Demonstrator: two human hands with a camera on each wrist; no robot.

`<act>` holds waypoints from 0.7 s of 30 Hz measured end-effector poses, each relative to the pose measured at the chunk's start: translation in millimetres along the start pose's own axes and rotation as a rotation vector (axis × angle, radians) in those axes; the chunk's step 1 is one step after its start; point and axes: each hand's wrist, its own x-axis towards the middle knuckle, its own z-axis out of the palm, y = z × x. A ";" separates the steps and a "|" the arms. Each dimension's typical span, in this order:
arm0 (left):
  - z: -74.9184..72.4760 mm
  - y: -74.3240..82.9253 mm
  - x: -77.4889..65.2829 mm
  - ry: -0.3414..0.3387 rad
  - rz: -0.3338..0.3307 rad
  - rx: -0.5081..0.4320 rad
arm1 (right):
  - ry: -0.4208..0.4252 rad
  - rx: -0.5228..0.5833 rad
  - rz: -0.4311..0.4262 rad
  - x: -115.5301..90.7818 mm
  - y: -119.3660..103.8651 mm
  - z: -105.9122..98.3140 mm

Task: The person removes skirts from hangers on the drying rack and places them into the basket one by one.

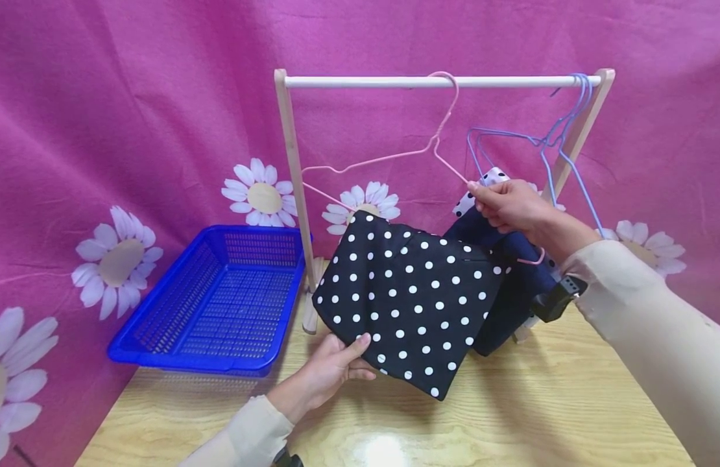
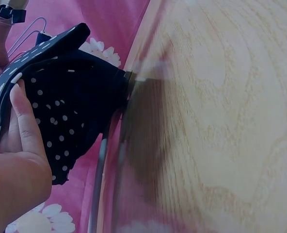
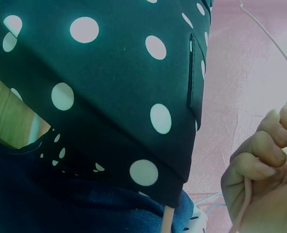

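Note:
A black garment with white polka dots [image 1: 407,292] hangs over the lower bar of a pink wire hanger [image 1: 383,157], whose hook sits on the rack's white rail. My left hand [image 1: 331,370] holds the garment's lower left edge, thumb on the front and fingers beneath the cloth. In the left wrist view those fingers [image 2: 24,121] lie along the underside of the fabric. With thumb and fingers, my right hand [image 1: 508,204] grips the hanger's right shoulder. The right wrist view shows the pink wire in the curled right hand [image 3: 264,160] beside a slit in the dotted cloth.
A wooden rack [image 1: 292,162] with a white rail [image 1: 372,82] stands on the wood-grain table [image 1: 512,415]. Blue hangers [image 1: 506,133] hang at its right end, near dark navy clothing [image 1: 526,275] behind the dotted garment. Left of the rack is a blue plastic basket [image 1: 237,305].

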 end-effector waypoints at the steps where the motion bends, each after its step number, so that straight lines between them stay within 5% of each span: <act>1: -0.1 0.3 -0.6 0.000 0.001 0.001 | 0.000 0.002 -0.002 0.6 0.3 0.3; 21: -5.8 0.5 -8.6 0.000 -0.002 0.017 | 0.011 0.006 -0.016 0.4 1.4 0.3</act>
